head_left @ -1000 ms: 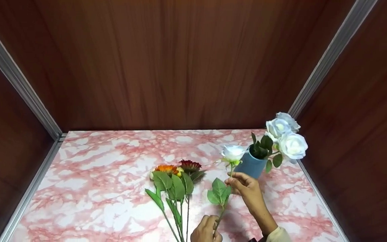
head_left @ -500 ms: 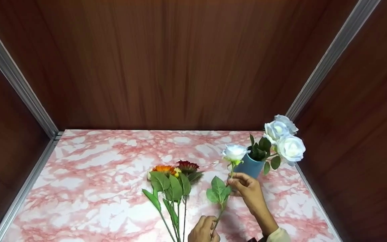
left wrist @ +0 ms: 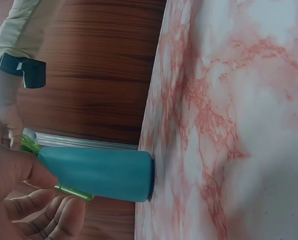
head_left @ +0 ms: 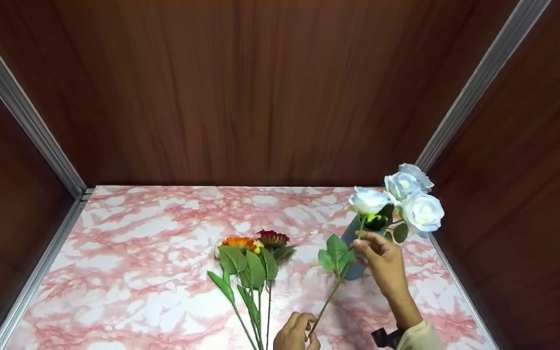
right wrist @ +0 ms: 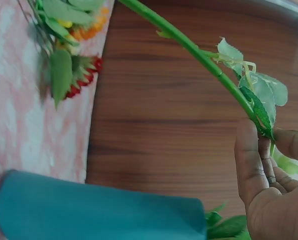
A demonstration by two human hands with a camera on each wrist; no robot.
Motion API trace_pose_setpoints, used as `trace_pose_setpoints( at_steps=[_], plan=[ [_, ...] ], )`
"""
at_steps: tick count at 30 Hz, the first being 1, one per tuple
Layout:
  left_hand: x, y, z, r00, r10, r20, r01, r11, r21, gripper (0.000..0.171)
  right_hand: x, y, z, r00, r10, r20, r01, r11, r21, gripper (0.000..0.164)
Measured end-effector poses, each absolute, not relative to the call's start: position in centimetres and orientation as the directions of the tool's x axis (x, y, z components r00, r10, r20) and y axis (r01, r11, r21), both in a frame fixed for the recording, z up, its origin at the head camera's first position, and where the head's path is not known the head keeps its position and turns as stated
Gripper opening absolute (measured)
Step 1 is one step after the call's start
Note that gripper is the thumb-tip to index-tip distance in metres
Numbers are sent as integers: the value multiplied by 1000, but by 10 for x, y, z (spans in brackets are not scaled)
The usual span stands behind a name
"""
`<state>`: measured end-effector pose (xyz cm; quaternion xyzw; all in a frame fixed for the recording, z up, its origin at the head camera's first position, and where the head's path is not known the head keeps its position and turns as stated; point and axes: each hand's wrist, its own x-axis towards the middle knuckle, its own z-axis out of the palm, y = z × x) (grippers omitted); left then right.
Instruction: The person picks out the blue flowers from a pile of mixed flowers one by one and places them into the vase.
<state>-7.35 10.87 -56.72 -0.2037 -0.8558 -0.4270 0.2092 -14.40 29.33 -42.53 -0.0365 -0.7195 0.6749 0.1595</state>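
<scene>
A white rose on a long green stem slants across the front of a blue vase. My right hand pinches its stem a little below the bloom, next to the leaves. Lower down, my left hand pinches the stem near its bottom end, close to the vase's side in the left wrist view. Several pale blue-white roses stand in the vase and lean right. The vase's mouth is partly hidden behind the held rose and my right hand.
Left of the hands, an orange flower and a dark red flower lie with other stems on the pink-and-white marbled table. Dark wooden panels enclose the table at the back and both sides.
My right hand has moved right and upward with the rose, bringing its bloom before the vase's mouth. The stem tilts further right. My left hand stays nearly in place.
</scene>
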Motion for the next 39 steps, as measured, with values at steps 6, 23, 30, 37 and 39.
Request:
trace_pose_setpoints(
  at_steps=[6,23,30,37,39],
  plan=[
    [-74,105,-565,-877,231,422,476,544,691,22,-143,299,-410,-918,284,276,-241,155,-958,23],
    [-76,91,-566,-923,369,113,317,560,766,15,-136,306,-379,-833,276,479,-453,155,-878,23],
    [-76,89,-567,-915,395,83,311,558,769,14,-123,306,-355,-682,353,641,-645,121,-754,18],
    [-75,89,-567,-920,388,51,283,572,770,14,-120,309,-345,-577,426,697,-724,128,-678,20],
    [-75,89,-568,-922,383,51,281,575,768,14,-119,309,-343,-550,446,706,-728,157,-667,21]
  ],
)
